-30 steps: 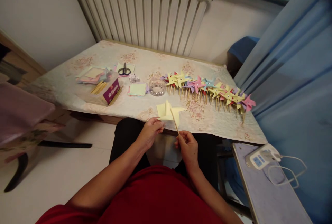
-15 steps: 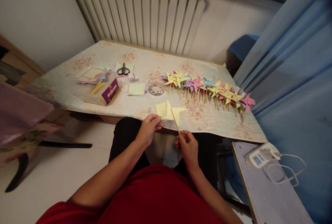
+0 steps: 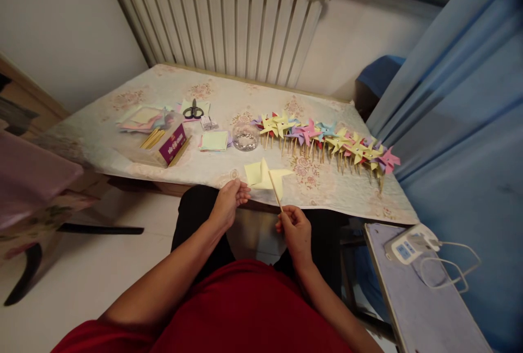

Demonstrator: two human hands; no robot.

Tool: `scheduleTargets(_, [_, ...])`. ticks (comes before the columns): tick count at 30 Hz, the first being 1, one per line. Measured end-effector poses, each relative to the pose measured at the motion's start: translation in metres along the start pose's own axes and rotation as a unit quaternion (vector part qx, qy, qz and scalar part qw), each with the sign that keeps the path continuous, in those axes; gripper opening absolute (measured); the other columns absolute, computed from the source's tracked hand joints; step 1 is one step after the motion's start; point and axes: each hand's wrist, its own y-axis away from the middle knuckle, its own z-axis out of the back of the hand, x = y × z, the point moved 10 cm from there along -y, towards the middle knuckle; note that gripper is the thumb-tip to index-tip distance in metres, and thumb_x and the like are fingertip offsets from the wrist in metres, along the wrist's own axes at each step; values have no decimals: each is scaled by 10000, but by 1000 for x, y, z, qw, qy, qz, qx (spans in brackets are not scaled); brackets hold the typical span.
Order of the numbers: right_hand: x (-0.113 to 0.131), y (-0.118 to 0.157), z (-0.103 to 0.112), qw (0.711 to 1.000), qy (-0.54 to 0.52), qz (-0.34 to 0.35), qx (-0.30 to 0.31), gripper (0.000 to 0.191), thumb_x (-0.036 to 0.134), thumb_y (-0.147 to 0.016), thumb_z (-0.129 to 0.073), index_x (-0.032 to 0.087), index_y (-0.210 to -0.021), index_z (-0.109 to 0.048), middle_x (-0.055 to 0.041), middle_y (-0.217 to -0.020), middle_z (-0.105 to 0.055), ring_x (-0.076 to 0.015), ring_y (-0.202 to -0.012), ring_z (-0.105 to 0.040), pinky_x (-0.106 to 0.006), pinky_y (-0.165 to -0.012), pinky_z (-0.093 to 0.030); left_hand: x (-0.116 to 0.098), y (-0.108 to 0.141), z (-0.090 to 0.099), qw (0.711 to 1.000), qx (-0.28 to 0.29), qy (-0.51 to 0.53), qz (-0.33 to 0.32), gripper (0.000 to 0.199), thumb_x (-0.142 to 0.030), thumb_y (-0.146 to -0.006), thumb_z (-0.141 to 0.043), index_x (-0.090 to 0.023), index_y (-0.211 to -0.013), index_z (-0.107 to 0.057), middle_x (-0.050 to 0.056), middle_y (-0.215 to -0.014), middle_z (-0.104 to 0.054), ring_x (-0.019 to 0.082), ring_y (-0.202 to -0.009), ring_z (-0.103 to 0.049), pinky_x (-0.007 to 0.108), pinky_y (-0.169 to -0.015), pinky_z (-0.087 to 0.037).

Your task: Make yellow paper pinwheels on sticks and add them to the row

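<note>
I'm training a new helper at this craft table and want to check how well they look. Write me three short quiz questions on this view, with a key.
1. Which hand grips the stick of the yellow pinwheel nearest the person? A) the left; B) the right hand; C) both.

2. True or false: the clear round dish stands between the pale green-topped stack of paper squares and the row of pinwheels.

3. Fill in: the clear box with the purple panel holds a bundle of thin ____.

Key: 1. B; 2. True; 3. sticks.
</note>
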Motion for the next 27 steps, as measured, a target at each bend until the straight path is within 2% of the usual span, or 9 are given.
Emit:
scheduleTargets(3, [-3,-2,2,1000,4,-1,-1,254,398,-711,-691,187,-840,-635,25,-628,-621,-123,-495,-573,-234,-456,-480,2,-17,19,993,-18,-117,-14,265,-420,-780,-640,-158,-796,-602,35,-767,-655,123,-639,-591,251,-627,-442])
scheduleTargets(5, [-5,-4,4,1000,7,0,-3,258,404,-710,-692,189,-843,-637,23,-632,-625,-124,-492,-573,-238,-454,-483,-5,-32,31,971,-37,-230,-55,169,-345,-787,-588,-180,-756,-584,12,-721,-619,144,-670,-575,270,-661,-439])
scheduleTargets(7, [-7,-7,6,1000,9,4,-5,261,410,-709,-692,191,-842,-639,23,-629,-625,-126,-487,-573,-240,-450,-482,-20,-46,41,918,-69,-372,-119,130,-295,-807,-534,-200,-728,-574,6,-700,-587,171,-700,-550,300,-699,-436])
scheduleTargets(10, [-10,-11,9,1000,11,10,-9,259,409,-711,-685,190,-844,-642,19,-637,-635,-130,-488,-579,-243,-452,-485,-37,-67,41,819,-87,-537,-182,142,-216,-832,-480,-196,-771,-607,69,-858,-633,225,-879,-571,358,-852,-445])
scheduleTargets(12, [-12,-14,12,1000,11,15,-14,259,404,-714,-680,187,-850,-645,16,-650,-641,-129,-495,-583,-243,-463,-488,-41,-81,39,763,-95,-611,-190,183,-198,-855,-462,-177,-854,-643,121,-986,-644,260,-1021,-559,380,-947,-424])
scheduleTargets(14, [-14,-17,15,1000,12,18,-21,262,405,-712,-679,185,-851,-647,15,-659,-642,-127,-503,-581,-240,-470,-487,-39,-94,39,727,-105,-656,-174,222,-199,-870,-457,-149,-941,-662,161,-1086,-632,289,-1114,-531,399,-998,-398])
scheduleTargets(19, [-21,-28,27,999,23,24,-38,285,420,-701,-681,179,-849,-655,8,-667,-646,-133,-520,-575,-245,-482,-478,-35,-111,42,706,-157,-672,-158,277,-238,-903,-437,-125,-1023,-660,202,-1192,-595,356,-1163,-487,463,-964,-391])
scheduleTargets(23, [-25,-39,38,996,51,46,-58,283,424,-713,-673,182,-860,-668,8,-661,-654,-134,-518,-559,-245,-489,-456,-35,-113,41,673,-212,-685,-180,305,-249,-941,-384,-141,-1019,-659,195,-1156,-607,352,-1119,-500,463,-920,-392])
scheduleTargets(27, [-29,-49,45,993,61,63,-76,273,431,-724,-672,187,-847,-673,14,-647,-648,-125,-506,-539,-243,-502,-452,-34,-114,38,645,-229,-703,-193,305,-249,-941,-385,-132,-1023,-655,201,-1149,-615,360,-1104,-507,461,-894,-391])
